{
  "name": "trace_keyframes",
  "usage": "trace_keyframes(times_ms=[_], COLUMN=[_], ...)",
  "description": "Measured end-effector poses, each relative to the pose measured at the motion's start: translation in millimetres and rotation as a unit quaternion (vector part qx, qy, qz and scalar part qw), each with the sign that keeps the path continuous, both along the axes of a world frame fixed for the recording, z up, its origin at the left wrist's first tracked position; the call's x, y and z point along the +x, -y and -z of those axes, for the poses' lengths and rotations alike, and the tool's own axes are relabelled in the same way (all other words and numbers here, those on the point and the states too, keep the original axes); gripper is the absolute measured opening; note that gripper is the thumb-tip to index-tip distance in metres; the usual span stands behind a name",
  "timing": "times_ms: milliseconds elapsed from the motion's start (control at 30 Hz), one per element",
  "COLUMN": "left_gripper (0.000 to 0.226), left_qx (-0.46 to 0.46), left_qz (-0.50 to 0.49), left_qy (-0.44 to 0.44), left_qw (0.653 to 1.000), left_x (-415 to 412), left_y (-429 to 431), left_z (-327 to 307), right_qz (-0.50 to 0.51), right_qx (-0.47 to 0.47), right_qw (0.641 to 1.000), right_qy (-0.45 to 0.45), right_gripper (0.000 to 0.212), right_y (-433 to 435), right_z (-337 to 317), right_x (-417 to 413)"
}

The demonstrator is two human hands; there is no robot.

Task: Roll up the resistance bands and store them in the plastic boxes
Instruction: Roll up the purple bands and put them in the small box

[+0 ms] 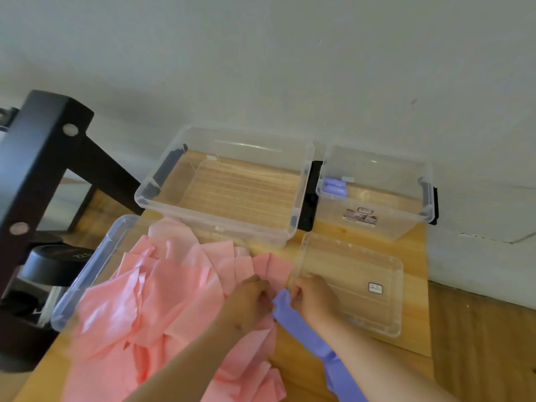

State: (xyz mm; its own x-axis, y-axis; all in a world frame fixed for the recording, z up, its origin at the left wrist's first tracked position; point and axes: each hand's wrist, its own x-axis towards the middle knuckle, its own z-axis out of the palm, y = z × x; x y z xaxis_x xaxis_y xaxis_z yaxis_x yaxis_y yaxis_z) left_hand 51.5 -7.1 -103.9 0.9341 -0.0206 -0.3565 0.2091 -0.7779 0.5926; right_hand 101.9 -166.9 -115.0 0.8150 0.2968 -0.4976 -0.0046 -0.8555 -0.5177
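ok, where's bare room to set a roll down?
Free: the large box floor; the small box right of its purple rolls; the right lid's far half; the table strip between that lid and the small box. Crowded: pink bands cover the table's left and most of the left lid; left hand and right hand pinch the purple band centre.

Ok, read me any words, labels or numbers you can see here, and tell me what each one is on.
Nothing here can be read.
Sticker on the front of the small box: picture and print, too blurred to read.
Label on the flat lid: too small to read.
Pale lettering on the black round object at the left: blurred, unreadable.
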Motion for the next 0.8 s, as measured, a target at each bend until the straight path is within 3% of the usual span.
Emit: trace_keyframes(times_ms=[100,333,567,800], left_gripper=[0.01,0.025,0.025,0.02], left_qx=[-0.02,-0.125,-0.172,-0.176], left_qz=[-0.011,-0.044,-0.025,-0.068], left_qy=[0.005,0.022,0.104,0.264], left_qw=[1.0,0.991,0.979,0.946], left_x=[8,27,52,75], left_y=[-5,-28,-41,-45], left_z=[-11,-83,-205,-349], right_qz=[0.008,0.127,0.167,0.146], right_qx=[0.06,0.274,0.414,0.526], right_qw=[0.998,0.95,0.893,0.838], right_qy=[-0.012,-0.076,-0.056,0.002], right_gripper=[0.026,0.022,0.021,0.015], right_y=[-3,-7,-18,-23], right_z=[-3,-70,-192,-355], right_x=[4,20,41,69])
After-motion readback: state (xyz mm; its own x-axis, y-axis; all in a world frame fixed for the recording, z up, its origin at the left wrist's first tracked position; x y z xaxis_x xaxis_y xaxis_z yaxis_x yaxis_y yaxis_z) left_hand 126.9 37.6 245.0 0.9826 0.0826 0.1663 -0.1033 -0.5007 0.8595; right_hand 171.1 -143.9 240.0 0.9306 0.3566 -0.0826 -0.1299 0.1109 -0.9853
